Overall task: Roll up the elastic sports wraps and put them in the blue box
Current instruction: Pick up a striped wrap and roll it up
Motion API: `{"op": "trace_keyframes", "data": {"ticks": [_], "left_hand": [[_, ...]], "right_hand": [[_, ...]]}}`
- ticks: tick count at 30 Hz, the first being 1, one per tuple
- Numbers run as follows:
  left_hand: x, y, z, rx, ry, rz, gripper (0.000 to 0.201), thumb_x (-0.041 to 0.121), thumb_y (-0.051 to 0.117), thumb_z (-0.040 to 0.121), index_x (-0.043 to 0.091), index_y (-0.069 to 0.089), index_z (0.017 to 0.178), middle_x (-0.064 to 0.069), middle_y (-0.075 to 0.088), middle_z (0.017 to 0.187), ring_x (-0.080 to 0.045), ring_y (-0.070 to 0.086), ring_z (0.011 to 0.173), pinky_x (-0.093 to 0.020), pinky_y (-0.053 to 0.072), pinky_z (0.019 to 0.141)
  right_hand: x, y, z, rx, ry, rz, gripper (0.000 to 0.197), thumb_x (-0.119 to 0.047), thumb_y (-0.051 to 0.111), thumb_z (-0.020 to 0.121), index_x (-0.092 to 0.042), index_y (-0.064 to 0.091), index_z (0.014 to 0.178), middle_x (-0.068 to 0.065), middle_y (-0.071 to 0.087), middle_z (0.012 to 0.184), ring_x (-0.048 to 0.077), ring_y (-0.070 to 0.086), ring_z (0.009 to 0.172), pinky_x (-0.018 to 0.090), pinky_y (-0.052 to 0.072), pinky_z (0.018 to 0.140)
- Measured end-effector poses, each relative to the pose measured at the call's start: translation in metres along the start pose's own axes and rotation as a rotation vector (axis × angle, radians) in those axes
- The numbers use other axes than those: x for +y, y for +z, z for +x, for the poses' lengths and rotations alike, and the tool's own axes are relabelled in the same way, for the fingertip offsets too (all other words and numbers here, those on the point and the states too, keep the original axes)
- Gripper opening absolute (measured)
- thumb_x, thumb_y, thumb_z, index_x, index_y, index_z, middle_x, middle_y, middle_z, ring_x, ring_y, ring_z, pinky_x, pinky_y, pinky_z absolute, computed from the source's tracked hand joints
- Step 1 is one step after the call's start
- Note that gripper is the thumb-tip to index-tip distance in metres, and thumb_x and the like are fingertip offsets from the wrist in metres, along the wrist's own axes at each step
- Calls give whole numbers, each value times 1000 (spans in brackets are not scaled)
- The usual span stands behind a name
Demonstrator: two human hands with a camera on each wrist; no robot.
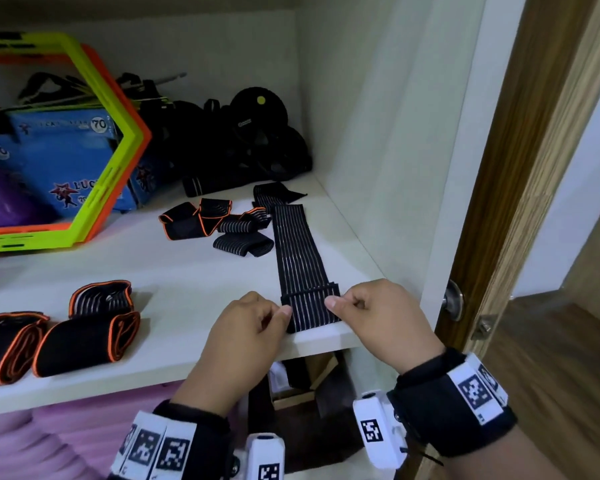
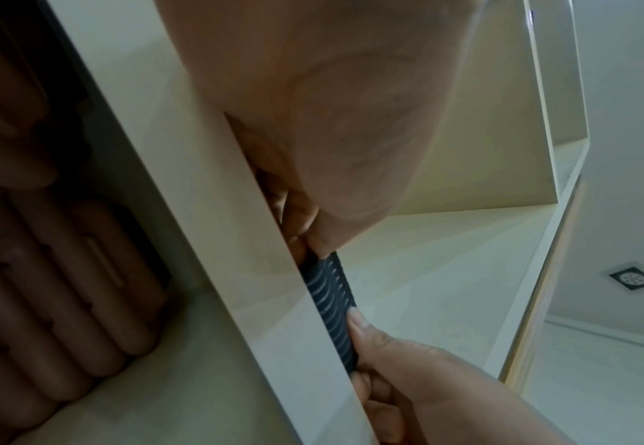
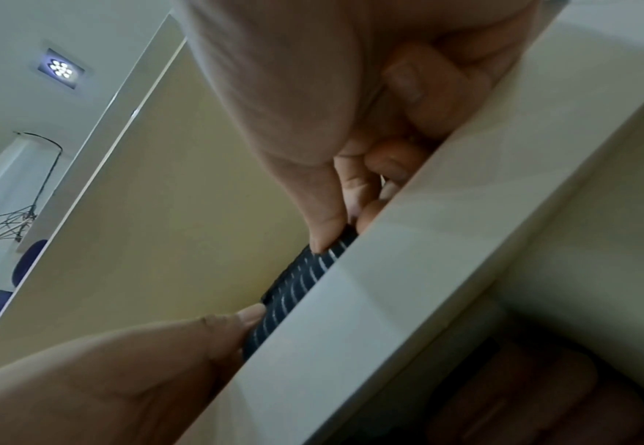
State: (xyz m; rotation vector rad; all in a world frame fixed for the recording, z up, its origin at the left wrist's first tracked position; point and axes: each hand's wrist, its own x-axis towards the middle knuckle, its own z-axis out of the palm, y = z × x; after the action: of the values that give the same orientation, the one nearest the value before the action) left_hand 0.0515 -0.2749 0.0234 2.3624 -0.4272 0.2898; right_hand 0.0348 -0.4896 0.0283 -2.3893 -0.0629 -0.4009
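A long black wrap with white stripes (image 1: 297, 251) lies stretched along the white shelf toward the back. Its near end is a small roll (image 1: 310, 308) at the shelf's front edge. My left hand (image 1: 284, 312) pinches the roll's left end, and my right hand (image 1: 333, 302) pinches its right end. In the left wrist view the roll (image 2: 331, 301) sits between my left hand (image 2: 314, 241) and the right thumb (image 2: 358, 323). The right wrist view shows the roll (image 3: 297, 286) under my right hand (image 3: 331, 238). The blue box (image 1: 59, 157) stands at the back left.
Three rolled black wraps with orange trim (image 1: 87, 337) lie at the shelf's front left. Several loose wraps (image 1: 215, 220) lie mid-shelf, with black gear (image 1: 257, 133) behind. Green and orange hexagon frames (image 1: 118, 161) lean against the box. A wooden door (image 1: 520, 168) is at right.
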Motion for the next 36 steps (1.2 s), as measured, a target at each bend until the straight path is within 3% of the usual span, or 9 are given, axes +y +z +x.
{"op": "trace_keyframes", "data": {"ticks": [5,8,10,13,19,25,30,32,36], "left_hand": [[5,8,4,115,-69,67,27,43,63,92,24,61,72,7,56,85,-12,57,77,-32,47,72],[6,10,1,174,-34,33,11,40,65,89,36,61,98,10,54,100,-11,59,90,-33,50,79],[3,11,0,163,6,11,16,38,65,90,42,66,106,13,54,105,-13,60,92,-34,52,81],[1,11,-1,135,54,62,19,38,60,96,41,72,109,17,52,104,-13,57,98,-31,49,83],[1,-3,-6,-71,21,79,55,62,73,78,37,63,127,16,48,111,-8,48,110,-28,44,95],[1,-13,-3,-120,-21,15,49,50,84,73,38,67,117,18,51,106,4,54,92,-14,40,77],[0,-20,-2,-114,-55,-135,5,37,79,83,36,75,83,7,59,93,0,55,71,-20,41,71],[-1,-20,0,-113,-69,-147,29,37,69,92,23,69,67,-4,61,84,-6,52,63,-25,40,67],[3,-19,2,-89,-123,-132,58,43,57,98,-8,48,71,-28,57,85,-13,42,58,-32,37,61]], "right_hand": [[-5,1,3,19,88,-56,54,-53,65,86,-12,51,54,1,52,52,16,57,58,32,44,58],[-9,3,3,57,87,-135,34,-54,66,85,-22,55,80,-6,58,66,15,59,70,33,48,64],[-9,4,2,66,58,-152,34,-54,65,85,-29,53,104,-7,63,82,15,61,80,34,52,71],[-9,3,0,38,-13,-194,34,-57,59,89,-31,63,111,-7,62,98,14,63,90,33,52,77],[-8,-16,1,-210,-58,-189,60,-63,75,73,-32,60,122,-13,56,92,6,56,85,25,41,67],[3,-16,8,-229,-82,-49,35,-50,73,83,-31,68,112,-7,67,85,6,62,85,30,50,80],[6,-12,5,-174,-129,14,33,-57,54,93,-32,66,76,-8,62,66,8,56,65,36,47,65],[6,-12,5,-160,-124,39,40,-57,51,94,-33,58,63,-12,52,55,6,48,55,31,40,59],[7,-13,3,-180,-115,42,31,-48,58,95,-30,69,71,-16,61,62,1,54,59,27,42,62]]}}
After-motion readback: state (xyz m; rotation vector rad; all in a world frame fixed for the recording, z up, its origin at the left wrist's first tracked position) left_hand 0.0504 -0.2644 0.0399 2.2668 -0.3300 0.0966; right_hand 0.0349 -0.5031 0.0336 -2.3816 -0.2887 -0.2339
